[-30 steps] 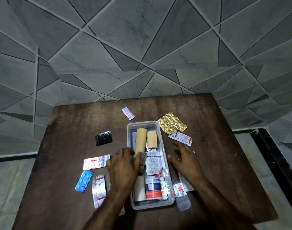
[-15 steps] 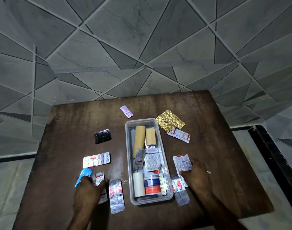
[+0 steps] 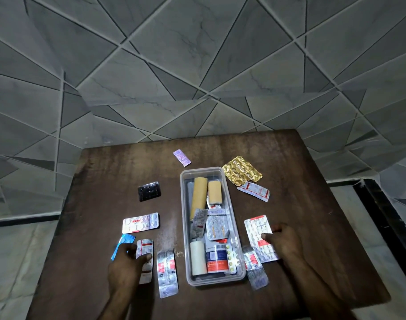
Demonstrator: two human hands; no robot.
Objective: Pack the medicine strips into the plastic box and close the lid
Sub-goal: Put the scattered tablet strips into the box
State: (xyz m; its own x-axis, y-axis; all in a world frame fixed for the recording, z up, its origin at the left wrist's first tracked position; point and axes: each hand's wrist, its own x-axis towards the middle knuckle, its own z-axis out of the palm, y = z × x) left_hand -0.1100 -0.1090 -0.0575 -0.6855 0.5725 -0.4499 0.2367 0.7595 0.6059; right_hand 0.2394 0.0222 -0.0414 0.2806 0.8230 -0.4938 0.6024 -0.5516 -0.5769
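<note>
A clear plastic box [image 3: 184, 204] stands open mid-table, holding two tan rolls, a white roll, a small bottle and several strips. My left hand [image 3: 125, 262] lies left of the box, fingers and thumb closed over a silver and red strip [image 3: 145, 247], partly covering a blue strip [image 3: 124, 241]. My right hand [image 3: 284, 244] is right of the box, its thumb pressed on a white and red strip [image 3: 257, 228] that it pinches at the edge. More silver strips [image 3: 257, 273] lie by the box's near right corner.
Loose on the dark wooden table [image 3: 312, 204]: a silver strip [image 3: 166, 273], a pink-white strip [image 3: 140, 222], a black strip [image 3: 149, 191], a purple strip [image 3: 181, 157], a gold foil strip [image 3: 241, 172] and a red-striped strip [image 3: 254, 191]. Tiled wall behind; floor drops off both sides.
My left hand left the box and moved down-left onto the strips. My right hand drew back toward me and now has the white and red strip under its thumb.
</note>
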